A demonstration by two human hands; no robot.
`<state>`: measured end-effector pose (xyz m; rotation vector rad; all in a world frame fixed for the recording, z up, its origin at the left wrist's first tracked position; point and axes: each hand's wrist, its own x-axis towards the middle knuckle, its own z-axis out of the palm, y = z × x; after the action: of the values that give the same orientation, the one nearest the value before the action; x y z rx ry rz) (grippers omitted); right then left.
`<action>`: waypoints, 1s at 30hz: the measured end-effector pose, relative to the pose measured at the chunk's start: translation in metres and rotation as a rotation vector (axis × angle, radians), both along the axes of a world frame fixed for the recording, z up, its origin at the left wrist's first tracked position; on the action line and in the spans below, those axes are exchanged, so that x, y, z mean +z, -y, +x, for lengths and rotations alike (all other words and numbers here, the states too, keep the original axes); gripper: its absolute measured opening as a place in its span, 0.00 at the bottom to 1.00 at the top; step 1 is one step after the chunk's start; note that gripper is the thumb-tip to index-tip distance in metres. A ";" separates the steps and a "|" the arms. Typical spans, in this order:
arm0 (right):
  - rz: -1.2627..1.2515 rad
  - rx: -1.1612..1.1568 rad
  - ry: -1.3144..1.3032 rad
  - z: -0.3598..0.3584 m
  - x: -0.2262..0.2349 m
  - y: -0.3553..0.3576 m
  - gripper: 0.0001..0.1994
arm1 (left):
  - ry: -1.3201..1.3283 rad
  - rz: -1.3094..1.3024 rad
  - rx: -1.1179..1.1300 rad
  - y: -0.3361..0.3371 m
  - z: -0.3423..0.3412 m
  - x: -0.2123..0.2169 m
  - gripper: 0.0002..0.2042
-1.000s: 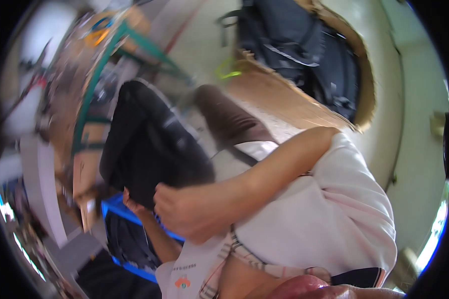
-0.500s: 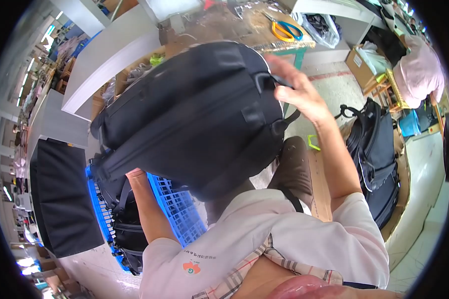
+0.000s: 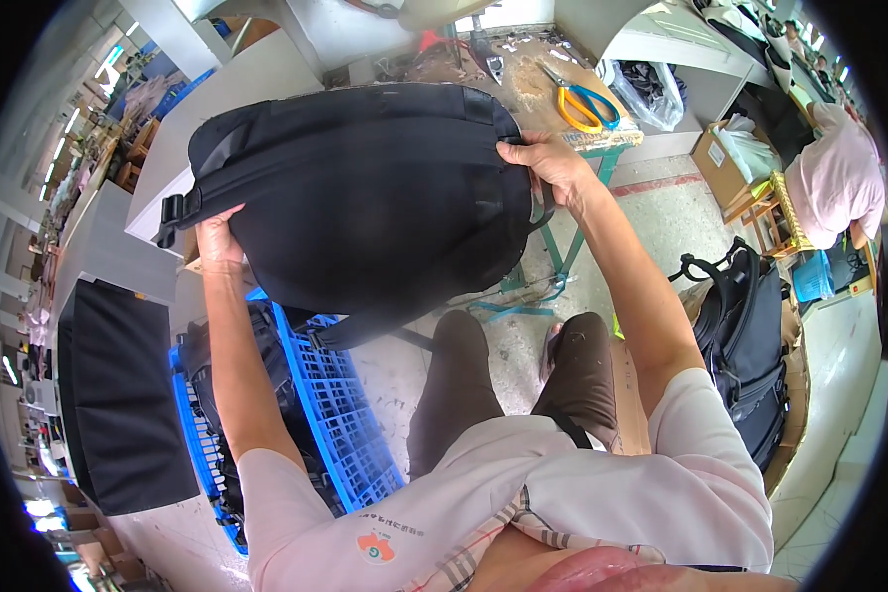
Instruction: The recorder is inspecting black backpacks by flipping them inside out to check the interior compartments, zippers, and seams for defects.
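Observation:
A black backpack (image 3: pixel 365 197) lies on its side across the front of me, held up over my knees, with its shoulder straps facing me. My left hand (image 3: pixel 221 240) grips its left end beside a strap with a black buckle; the fingertips are partly hidden by the bag. At the other end, my right hand (image 3: pixel 552 166) is closed round the edge near the top, thumb on the near face and the other fingers behind. A loose strap hangs from the bag's lower edge.
Yellow-and-blue-handled scissors (image 3: pixel 587 107) lie on the worn workbench (image 3: pixel 534 81) ahead. A blue plastic crate (image 3: pixel 350 424) with black bags stands by my left side. More black backpacks (image 3: pixel 745 345) sit in a carton at right. A cardboard box (image 3: pixel 717 163) stands farther off.
The backpack has turned to lie more level, and its strap side now faces me. My left hand has come up from beneath it to the left end; my right hand has closed on the edge.

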<state>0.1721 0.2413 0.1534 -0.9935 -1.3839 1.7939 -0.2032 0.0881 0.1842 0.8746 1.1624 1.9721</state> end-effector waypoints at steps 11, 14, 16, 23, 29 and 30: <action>-0.142 0.046 0.025 -0.003 -0.008 -0.028 0.14 | -0.046 0.010 0.019 -0.025 0.010 0.021 0.22; -0.159 0.067 -0.036 0.002 -0.028 -0.037 0.15 | -0.081 0.015 -0.001 -0.030 0.012 0.022 0.22; -0.156 0.068 -0.056 0.011 -0.035 -0.039 0.15 | -0.094 0.031 -0.010 -0.037 0.014 0.020 0.23; -0.032 -0.059 -0.056 0.042 -0.020 0.003 0.11 | -0.122 -0.145 0.078 -0.002 0.041 -0.005 0.16; 0.594 0.229 0.133 0.033 0.036 0.047 0.09 | -1.419 -1.163 -0.660 0.117 0.055 -0.025 0.16; 0.748 0.347 0.288 0.026 0.058 0.055 0.09 | -1.236 -1.035 -0.529 0.122 0.081 -0.002 0.16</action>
<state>0.1978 0.1863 0.2115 -0.6326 -2.2832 1.1775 -0.1226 -0.0335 0.1821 1.5452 1.9757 0.0883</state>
